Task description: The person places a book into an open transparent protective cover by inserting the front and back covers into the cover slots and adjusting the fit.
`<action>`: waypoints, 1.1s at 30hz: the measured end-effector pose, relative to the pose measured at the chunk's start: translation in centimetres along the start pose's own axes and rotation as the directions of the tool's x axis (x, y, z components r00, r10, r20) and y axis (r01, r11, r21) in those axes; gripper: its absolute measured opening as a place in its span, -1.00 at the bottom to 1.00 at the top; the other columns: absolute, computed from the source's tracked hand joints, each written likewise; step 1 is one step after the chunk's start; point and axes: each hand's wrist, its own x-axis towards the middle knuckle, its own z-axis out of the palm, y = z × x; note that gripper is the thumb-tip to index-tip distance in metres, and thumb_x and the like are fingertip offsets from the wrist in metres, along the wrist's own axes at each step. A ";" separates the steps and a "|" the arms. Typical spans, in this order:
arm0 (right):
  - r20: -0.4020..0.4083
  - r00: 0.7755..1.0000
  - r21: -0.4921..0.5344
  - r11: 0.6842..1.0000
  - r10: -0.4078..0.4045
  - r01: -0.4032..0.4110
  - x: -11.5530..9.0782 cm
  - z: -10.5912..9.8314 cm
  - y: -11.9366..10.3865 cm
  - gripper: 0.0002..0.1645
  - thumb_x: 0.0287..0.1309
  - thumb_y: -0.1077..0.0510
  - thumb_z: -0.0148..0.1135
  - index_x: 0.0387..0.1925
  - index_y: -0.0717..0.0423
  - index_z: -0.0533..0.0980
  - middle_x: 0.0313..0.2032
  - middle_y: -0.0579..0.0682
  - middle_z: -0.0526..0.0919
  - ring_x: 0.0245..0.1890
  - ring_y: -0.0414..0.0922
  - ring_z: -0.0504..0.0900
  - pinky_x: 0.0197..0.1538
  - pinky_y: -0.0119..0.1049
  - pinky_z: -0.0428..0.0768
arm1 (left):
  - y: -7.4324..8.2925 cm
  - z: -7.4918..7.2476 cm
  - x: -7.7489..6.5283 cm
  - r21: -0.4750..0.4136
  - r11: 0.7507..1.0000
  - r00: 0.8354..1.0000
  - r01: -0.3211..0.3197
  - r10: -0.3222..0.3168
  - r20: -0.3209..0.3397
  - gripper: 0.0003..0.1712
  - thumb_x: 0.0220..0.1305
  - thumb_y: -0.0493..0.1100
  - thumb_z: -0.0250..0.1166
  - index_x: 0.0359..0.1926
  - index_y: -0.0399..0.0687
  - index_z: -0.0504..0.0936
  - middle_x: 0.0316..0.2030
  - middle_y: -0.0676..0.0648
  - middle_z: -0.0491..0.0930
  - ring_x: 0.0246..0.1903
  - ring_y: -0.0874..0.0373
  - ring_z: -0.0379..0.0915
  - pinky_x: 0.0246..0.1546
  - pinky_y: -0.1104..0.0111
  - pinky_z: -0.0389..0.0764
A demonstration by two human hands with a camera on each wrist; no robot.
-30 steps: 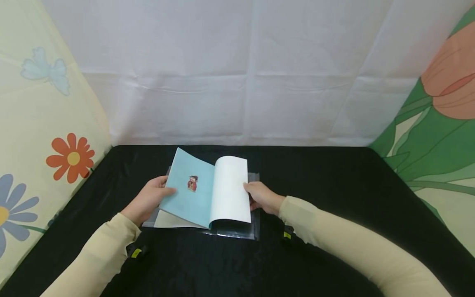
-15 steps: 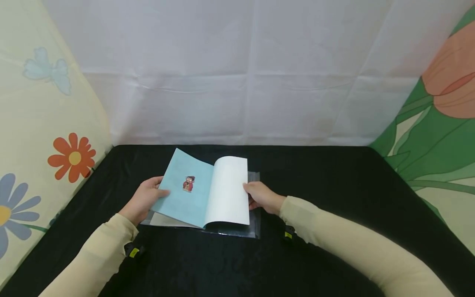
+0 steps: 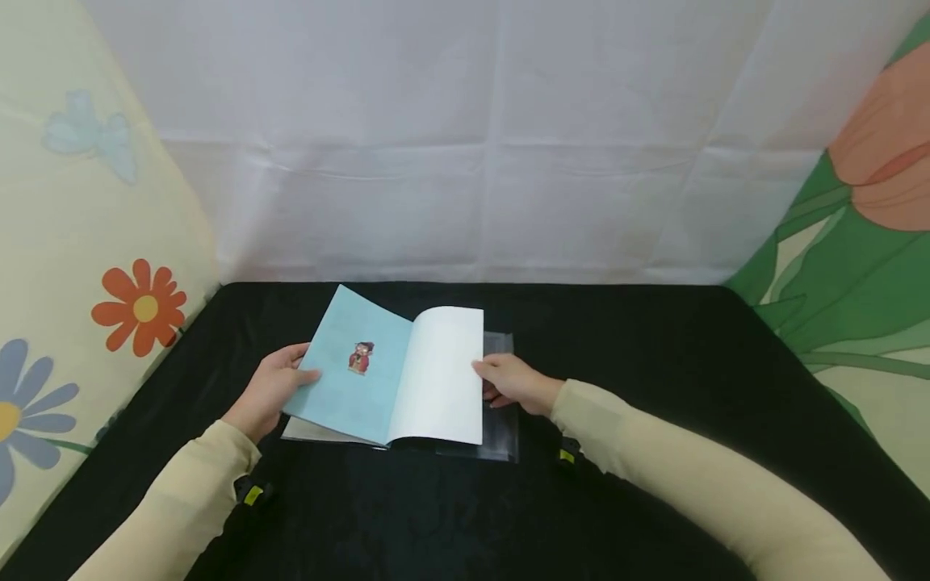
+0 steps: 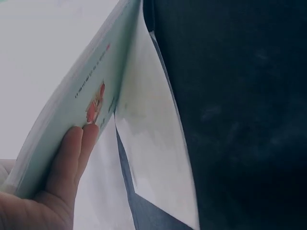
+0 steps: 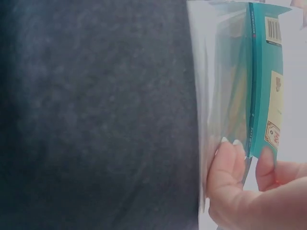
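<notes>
A book lies open in the head view, with a light blue page (image 3: 353, 367) bearing a small red figure on its left and a bowed white leaf (image 3: 439, 375) on its right. My left hand (image 3: 272, 386) holds the left part, thumb on top; in the left wrist view, fingers (image 4: 72, 158) lie against the underside. My right hand (image 3: 517, 383) pinches the white leaf's right edge. Its back is a teal cover with a barcode (image 5: 274, 29). Other right fingertips (image 5: 230, 153) touch the clear plastic book cover (image 3: 501, 436), which shows beneath and right of the book.
A black cloth (image 3: 639, 347) covers the table. White fabric (image 3: 465, 161) hangs behind its far edge. Flower-printed panels stand at the left (image 3: 145, 226) and right (image 3: 857, 298).
The book's left part and my left hand have shifted left. More of the clear plastic cover shows at the right. My right hand has hardly moved and keeps its pinch.
</notes>
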 end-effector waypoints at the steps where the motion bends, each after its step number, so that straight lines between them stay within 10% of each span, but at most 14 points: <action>1: 0.002 1.000 -0.008 1.000 0.003 -0.003 0.0 0.0 0.0 -0.66 0.36 0.02 -0.13 -0.30 0.17 0.46 -0.38 0.10 0.46 -0.36 -0.03 0.45 -0.26 -0.18 0.54 | 0.0 0.0 -0.1 0.002 1.000 1.000 0.000 0.000 -0.001 -0.47 0.33 -0.30 -0.05 0.27 -0.38 0.08 0.11 -0.38 0.34 -0.17 0.02 0.49 -0.17 0.14 0.54; 33: 0.063 0.997 -0.042 0.998 0.045 -0.043 0.6 -0.2 -0.4 -0.64 0.33 0.02 -0.07 -0.48 0.19 0.38 -0.42 0.06 0.40 -0.33 -0.04 0.43 -0.28 -0.21 0.52 | -1.0 -0.7 0.6 0.055 0.998 1.000 0.018 -0.019 0.017 -0.46 0.34 -0.27 -0.04 0.28 -0.36 0.10 0.11 -0.38 0.33 -0.21 0.02 0.48 -0.21 0.19 0.54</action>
